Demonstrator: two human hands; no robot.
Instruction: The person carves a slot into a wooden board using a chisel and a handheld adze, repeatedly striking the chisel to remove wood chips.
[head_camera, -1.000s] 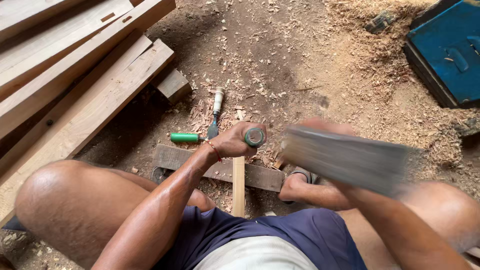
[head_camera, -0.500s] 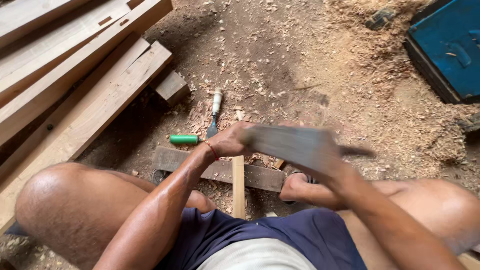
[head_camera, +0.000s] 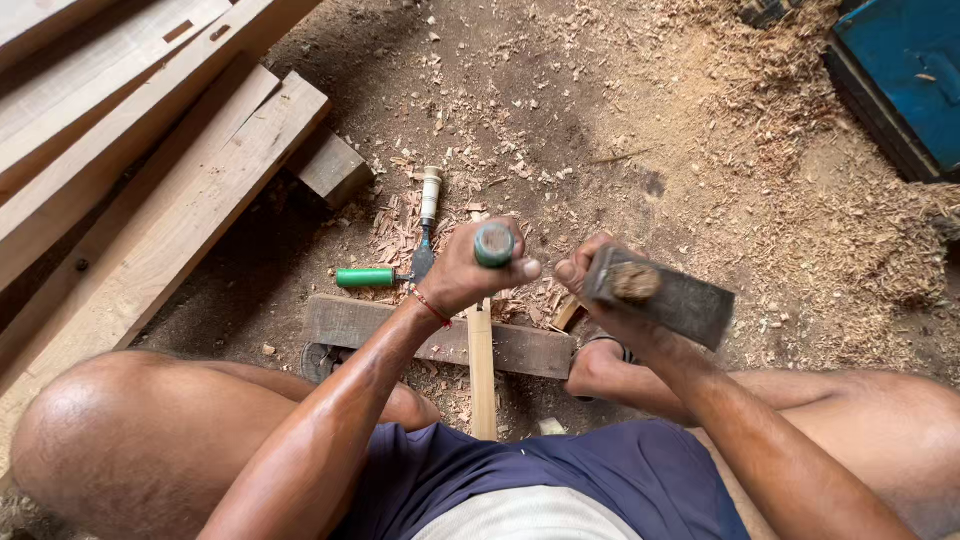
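My left hand (head_camera: 470, 275) grips a chisel with a green handle (head_camera: 494, 244), held upright over a thin pale wood strip (head_camera: 481, 370). The strip lies across a dark wooden plank (head_camera: 350, 322) on the ground between my legs. My right hand (head_camera: 600, 295) holds a dark wooden mallet block (head_camera: 665, 296) just to the right of the chisel top, close to it but apart. The chisel's blade is hidden under my left hand.
Two more chisels lie on the dirt behind my left hand: one with a green handle (head_camera: 366, 277), one with a pale handle (head_camera: 429, 195). Long timber beams (head_camera: 140, 190) lie at left with a small block (head_camera: 333, 167). A blue box (head_camera: 900, 70) stands top right. Wood shavings cover the ground.
My right hand swung the mallet block in from the right and down beside the chisel top. My left hand stayed on the chisel.
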